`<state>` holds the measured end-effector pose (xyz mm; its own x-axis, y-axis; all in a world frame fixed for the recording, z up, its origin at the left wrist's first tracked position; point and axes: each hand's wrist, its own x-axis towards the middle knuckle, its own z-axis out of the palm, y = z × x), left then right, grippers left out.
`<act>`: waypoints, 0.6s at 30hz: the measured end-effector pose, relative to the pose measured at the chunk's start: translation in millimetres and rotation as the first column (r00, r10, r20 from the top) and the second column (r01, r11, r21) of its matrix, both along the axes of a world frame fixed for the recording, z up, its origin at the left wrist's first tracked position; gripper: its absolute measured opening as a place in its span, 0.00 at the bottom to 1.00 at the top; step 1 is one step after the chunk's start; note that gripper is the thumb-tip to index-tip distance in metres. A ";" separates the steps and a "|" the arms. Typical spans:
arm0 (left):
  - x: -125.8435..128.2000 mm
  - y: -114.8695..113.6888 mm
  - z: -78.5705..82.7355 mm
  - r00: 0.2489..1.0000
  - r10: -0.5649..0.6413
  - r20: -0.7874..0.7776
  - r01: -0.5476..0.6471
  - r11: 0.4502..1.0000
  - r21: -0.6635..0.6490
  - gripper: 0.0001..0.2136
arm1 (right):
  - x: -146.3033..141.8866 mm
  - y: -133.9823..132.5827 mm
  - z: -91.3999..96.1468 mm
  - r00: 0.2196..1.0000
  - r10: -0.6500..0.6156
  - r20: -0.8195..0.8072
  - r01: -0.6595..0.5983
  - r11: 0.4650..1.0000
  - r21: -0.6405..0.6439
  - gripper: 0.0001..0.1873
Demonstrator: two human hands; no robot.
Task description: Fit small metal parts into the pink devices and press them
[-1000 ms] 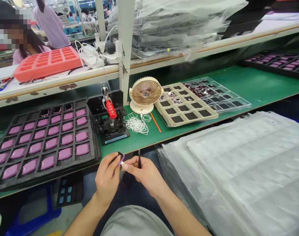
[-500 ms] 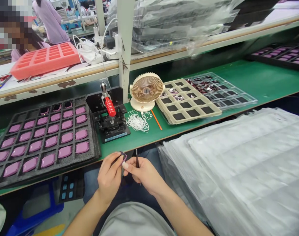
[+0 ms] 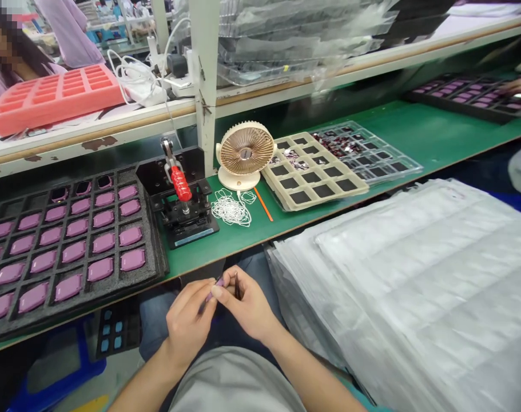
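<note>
Over my lap, just off the bench edge, my left hand pinches a small purple watch case between thumb and fingers. It is seen nearly edge-on and partly covered by the fingers. My right hand is closed around dark tweezers, whose tip sticks up between the fingers. Its thumb and forefinger also touch the right end of the watch case. On the left, a black foam tray holds rows of similar purple cases, with several dark-faced ones in the back row.
A press fixture with a red handle stands beside a cream fan, a white cord and an orange stick. Beyond are a beige tray and clear tray. Bagged sheets pile at right. Another person's hand is far right.
The watch case has turned in my fingers from showing its dark face to nearly edge-on. The camera view has swung slightly right. Another person's hand has appeared at the far right tray.
</note>
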<state>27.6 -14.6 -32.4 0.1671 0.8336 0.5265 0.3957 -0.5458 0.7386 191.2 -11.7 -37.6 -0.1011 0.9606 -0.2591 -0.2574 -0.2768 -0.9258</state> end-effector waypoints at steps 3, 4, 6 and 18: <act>-1.0 -9.9 -2.0 0.998 -0.067 0.021 0.068 0.997 -0.047 0.20 | -2.1 -21.6 13.7 0.994 -0.091 0.060 0.092 0.996 -0.013 0.30; 0.3 -13.6 -4.5 0.996 -0.076 0.049 0.080 0.992 -0.095 0.18 | 1.5 -31.2 20.8 0.990 -0.106 0.088 0.109 0.994 -0.020 0.30; 6.1 -20.1 -11.0 0.984 -0.047 0.170 0.101 0.942 -0.320 0.11 | 18.9 -52.5 39.4 0.976 -0.070 0.206 0.076 0.997 -0.022 0.29; 36.8 -29.4 -17.1 0.806 0.263 0.530 0.515 0.131 -0.847 0.24 | 402.0 -71.4 124.0 -0.087 0.030 0.996 0.726 0.687 0.042 0.14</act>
<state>64.4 -44.0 -49.5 0.4102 0.6561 -0.6334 -0.1773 0.7387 0.6503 593.2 -83.1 86.4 0.8826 0.4686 -0.0389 0.4535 -0.8702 -0.1925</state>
